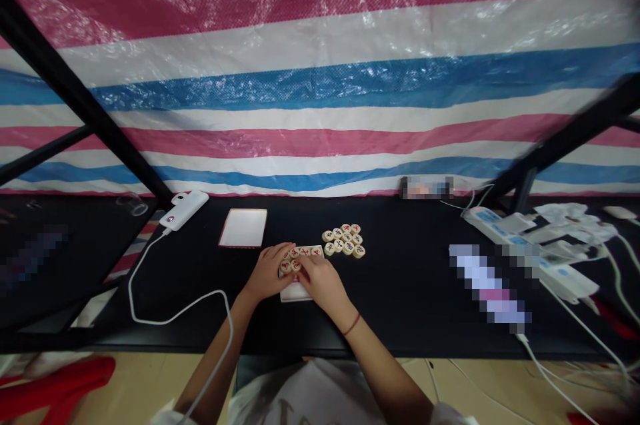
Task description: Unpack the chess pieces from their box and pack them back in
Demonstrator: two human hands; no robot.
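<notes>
Black tabletop (400, 305) supported a white box (296, 293) before the person, part-filled with round pieces (305, 252). The left hand (269, 272) curved at its left edge and the right hand (323, 278) at its right, fingers at the front pieces, any grasp indeterminable. Loose pieces (345, 238) lay beyond, rightward; a red-edged tray (243, 228), leftward; a striped sheet (320, 78) hung behind.

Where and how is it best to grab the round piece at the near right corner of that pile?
The round piece is probably best pinched by its curved edge, coming from the right and above: it lies flat, other pieces crowd its left and far sides, and black table borders its right.
</notes>
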